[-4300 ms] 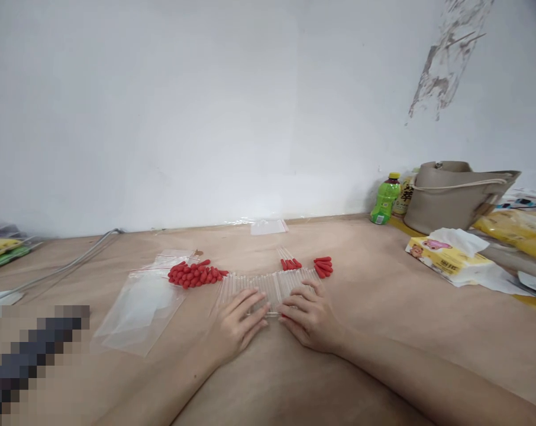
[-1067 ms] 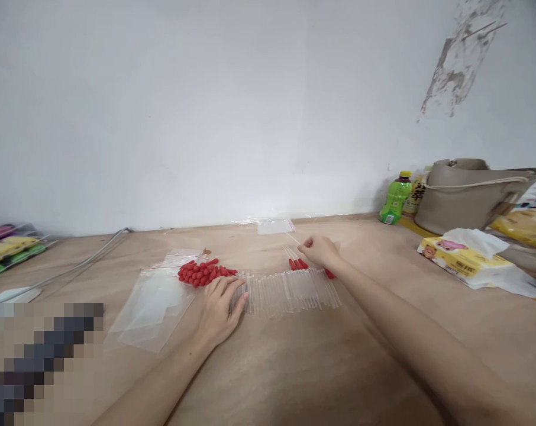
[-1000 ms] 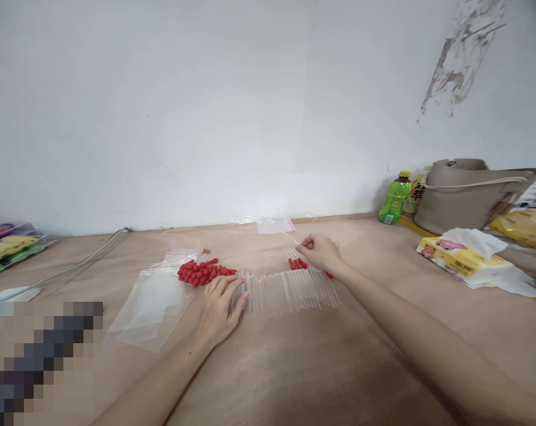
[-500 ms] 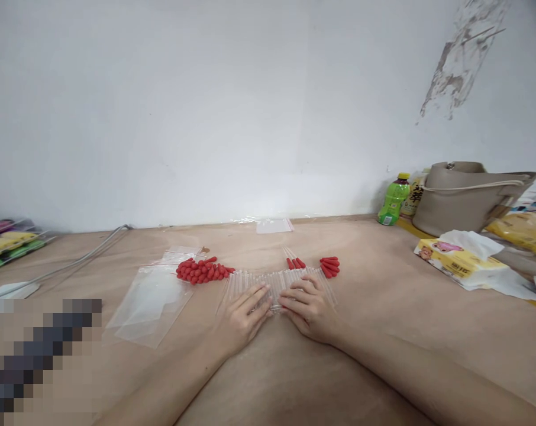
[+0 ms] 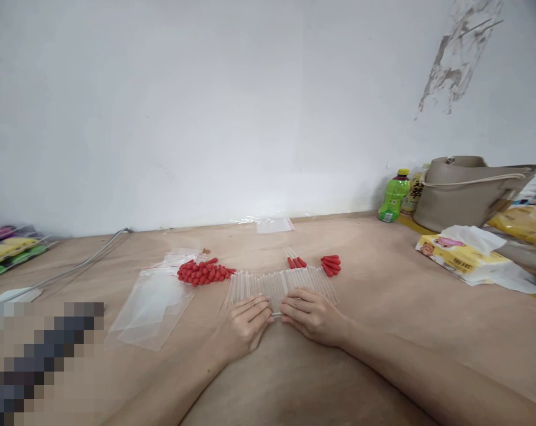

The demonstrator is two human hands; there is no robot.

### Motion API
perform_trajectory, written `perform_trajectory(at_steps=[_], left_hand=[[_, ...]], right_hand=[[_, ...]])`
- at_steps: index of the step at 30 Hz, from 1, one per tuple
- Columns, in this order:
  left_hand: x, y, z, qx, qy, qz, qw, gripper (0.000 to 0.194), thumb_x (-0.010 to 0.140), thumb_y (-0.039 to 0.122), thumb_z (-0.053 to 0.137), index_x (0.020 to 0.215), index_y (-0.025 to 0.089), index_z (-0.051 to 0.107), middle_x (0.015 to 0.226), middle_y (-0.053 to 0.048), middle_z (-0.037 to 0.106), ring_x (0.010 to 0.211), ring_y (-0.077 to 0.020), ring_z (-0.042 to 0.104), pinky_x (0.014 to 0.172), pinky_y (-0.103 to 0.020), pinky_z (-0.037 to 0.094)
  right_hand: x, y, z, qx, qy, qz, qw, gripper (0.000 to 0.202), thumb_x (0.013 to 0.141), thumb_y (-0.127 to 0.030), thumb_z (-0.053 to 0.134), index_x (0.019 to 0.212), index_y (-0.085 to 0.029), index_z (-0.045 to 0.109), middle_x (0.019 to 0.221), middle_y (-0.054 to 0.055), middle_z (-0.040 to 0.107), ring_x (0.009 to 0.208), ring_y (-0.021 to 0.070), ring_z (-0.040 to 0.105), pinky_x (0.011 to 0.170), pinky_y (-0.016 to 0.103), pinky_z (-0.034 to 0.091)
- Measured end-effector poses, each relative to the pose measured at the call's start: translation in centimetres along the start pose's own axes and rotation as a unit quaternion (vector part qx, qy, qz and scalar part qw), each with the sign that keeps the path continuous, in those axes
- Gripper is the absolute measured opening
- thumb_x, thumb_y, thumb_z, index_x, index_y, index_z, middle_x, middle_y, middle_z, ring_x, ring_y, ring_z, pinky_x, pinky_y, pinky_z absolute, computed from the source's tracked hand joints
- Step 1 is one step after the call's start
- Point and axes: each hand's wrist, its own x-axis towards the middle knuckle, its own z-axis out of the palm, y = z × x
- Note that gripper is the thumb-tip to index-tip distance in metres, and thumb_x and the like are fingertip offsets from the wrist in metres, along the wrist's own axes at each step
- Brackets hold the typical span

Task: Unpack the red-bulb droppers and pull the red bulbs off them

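Note:
Just beyond my hands lies a row of thin clear plastic tubes (image 5: 272, 285), side by side and pointing away from me. My left hand (image 5: 249, 322) is closed at the near edge of the row, its fingers pressed together. Facing it, my right hand (image 5: 310, 316) is closed too, fingers bent inward. Between both sets of fingertips shows a short length of a clear tube (image 5: 276, 315), lying crosswise; its ends are hidden in the fingers. A heap of red-headed sticks (image 5: 202, 272) is to the left. Small groups of red-headed sticks (image 5: 297, 262) and red heads (image 5: 331, 265) lie behind the row.
Clear zip bags (image 5: 150, 305) lie on the left, and a small white bag (image 5: 274, 225) is by the wall. To the right stand a green bottle (image 5: 394, 196), a grey-beige bag (image 5: 467, 195) and a tissue pack (image 5: 461, 257). A cable (image 5: 88, 257) runs at far left.
Both hands have drawn slightly toward me, off the tubes' middle, and their fingers are closer together. A red spot at my right fingertips no longer shows. The view has shifted slightly.

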Motion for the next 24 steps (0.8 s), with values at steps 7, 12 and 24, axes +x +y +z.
perform_trajectory(at_steps=[7, 12, 24], left_hand=[[-0.4, -0.1, 0.0, -0.028, -0.007, -0.01, 1.0, 0.013, 0.081, 0.011, 0.05, 0.092, 0.013, 0.058, 0.089, -0.006, 0.067, 0.094, -0.0167, 0.061, 0.089, -0.031, 0.049], [-0.5, -0.3, 0.0, -0.029, -0.003, -0.012, 1.0, 0.015, 0.081, 0.01, 0.051, 0.094, 0.012, 0.057, 0.09, -0.006, 0.067, 0.096, -0.0159, 0.06, 0.09, -0.03, 0.049], [-1.0, -2.0, -1.6, 0.003, 0.056, -0.089, 0.994, 0.017, 0.082, 0.01, 0.049, 0.095, 0.017, 0.057, 0.091, -0.005, 0.064, 0.088, -0.0155, 0.06, 0.082, -0.033, 0.05]], right_hand=[[-0.5, 0.1, -0.3, -0.014, -0.002, -0.003, 1.0, 0.01, 0.08, -0.014, 0.055, 0.088, -0.012, 0.061, 0.085, 0.005, 0.066, 0.082, 0.0162, 0.056, 0.074, 0.029, 0.049], [-0.6, 0.3, -0.7, -0.023, 0.006, -0.01, 1.0, 0.012, 0.08, -0.014, 0.056, 0.09, -0.012, 0.061, 0.086, 0.005, 0.066, 0.082, 0.0154, 0.057, 0.075, 0.029, 0.049], [-1.8, 3.4, -3.0, -0.066, 0.071, 0.016, 0.995, 0.017, 0.082, -0.016, 0.053, 0.095, -0.017, 0.063, 0.088, 0.005, 0.068, 0.086, 0.0164, 0.058, 0.077, 0.031, 0.048]])
